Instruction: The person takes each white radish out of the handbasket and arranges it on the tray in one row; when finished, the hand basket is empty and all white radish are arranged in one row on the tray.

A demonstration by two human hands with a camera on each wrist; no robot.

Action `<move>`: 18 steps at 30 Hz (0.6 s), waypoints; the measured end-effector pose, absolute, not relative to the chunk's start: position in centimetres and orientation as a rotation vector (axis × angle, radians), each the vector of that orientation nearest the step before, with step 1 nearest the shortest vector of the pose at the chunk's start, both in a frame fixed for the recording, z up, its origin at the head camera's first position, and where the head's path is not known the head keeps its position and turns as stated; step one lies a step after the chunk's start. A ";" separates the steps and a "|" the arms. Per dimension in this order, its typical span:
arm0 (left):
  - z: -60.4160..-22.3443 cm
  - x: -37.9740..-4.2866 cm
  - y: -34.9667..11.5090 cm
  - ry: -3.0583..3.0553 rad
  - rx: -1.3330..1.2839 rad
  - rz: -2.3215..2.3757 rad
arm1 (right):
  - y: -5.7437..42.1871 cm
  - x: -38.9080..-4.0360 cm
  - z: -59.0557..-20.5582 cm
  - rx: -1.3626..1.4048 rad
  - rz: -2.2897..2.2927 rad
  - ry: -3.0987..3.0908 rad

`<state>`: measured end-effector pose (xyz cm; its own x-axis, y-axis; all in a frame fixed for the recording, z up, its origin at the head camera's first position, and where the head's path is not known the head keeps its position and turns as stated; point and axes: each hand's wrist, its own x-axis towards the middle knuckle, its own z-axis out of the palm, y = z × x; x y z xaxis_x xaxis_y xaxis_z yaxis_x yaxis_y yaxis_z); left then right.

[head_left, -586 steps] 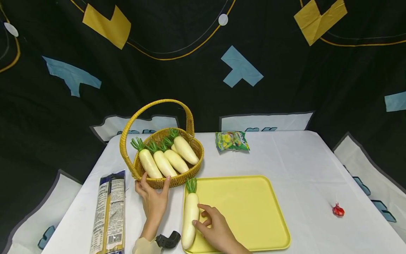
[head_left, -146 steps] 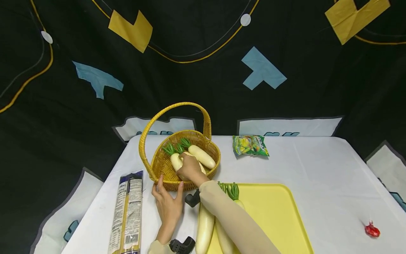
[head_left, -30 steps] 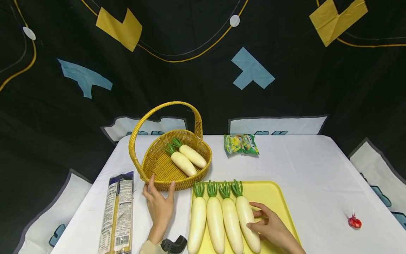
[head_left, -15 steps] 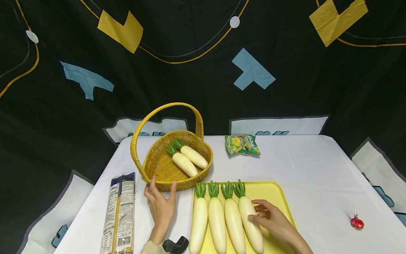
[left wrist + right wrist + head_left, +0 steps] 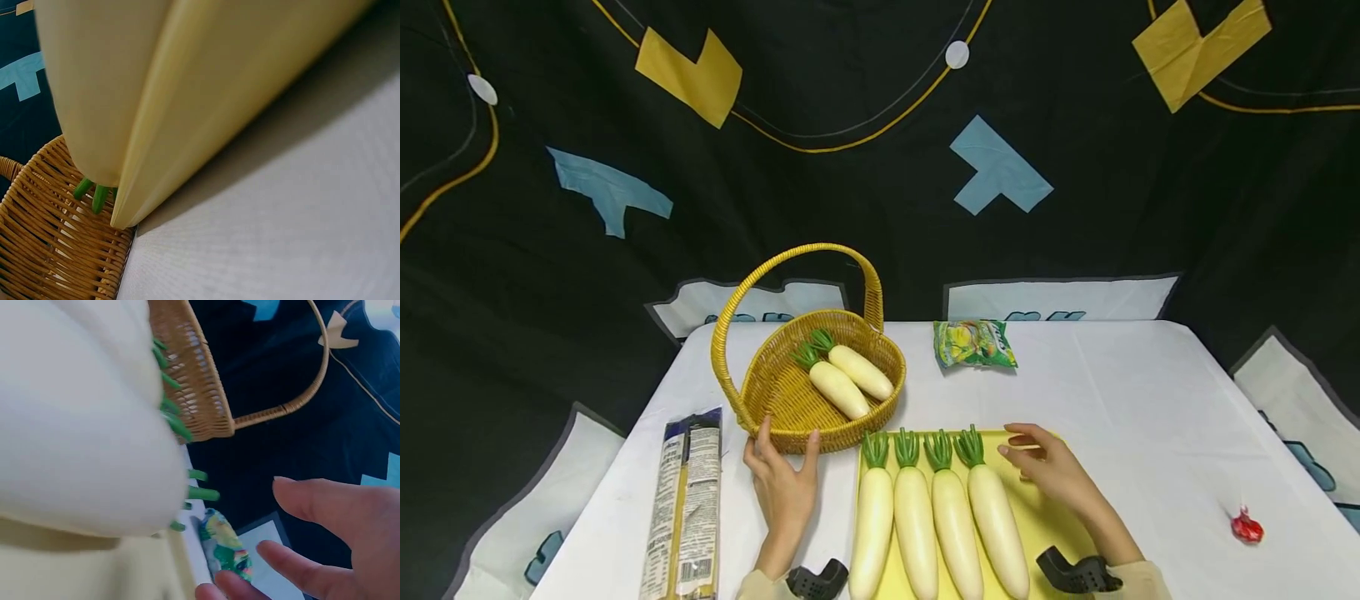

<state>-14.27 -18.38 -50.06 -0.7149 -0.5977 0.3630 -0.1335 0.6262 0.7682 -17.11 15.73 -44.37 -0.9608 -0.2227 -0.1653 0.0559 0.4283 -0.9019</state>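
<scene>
Several white radishes (image 5: 872, 529) with green tops lie side by side on the yellow tray (image 5: 1037, 533). Two more white radishes (image 5: 838, 390) are in the wicker basket (image 5: 782, 406) behind it, at its right side. My left hand (image 5: 784, 492) rests its spread fingers and thumb against the basket's front rim. My right hand (image 5: 1052, 471) hovers over the tray's right part, just right of the rightmost radish, fingers loosely bent around nothing. In the right wrist view, its thumb and fingers (image 5: 300, 569) are apart, away from the large pale radishes (image 5: 81, 437).
A long packet of noodles (image 5: 683, 508) lies left of my left hand. At the table's back is a green snack bag (image 5: 974, 343). A small red wrapped candy (image 5: 1247, 527) sits on the white tablecloth (image 5: 1150, 417) at the right. A black curtain hangs behind.
Over the longer span, several radishes went from the basket to the tray. In the last half second my right hand let go of the rightmost radish and rose away. My left hand stays at the basket.
</scene>
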 end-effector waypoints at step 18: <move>-49.9 -14.2 -18.5 -2.254 0.568 -1.001 | 9.6 -24.4 -40.0 -0.364 -1.689 2.369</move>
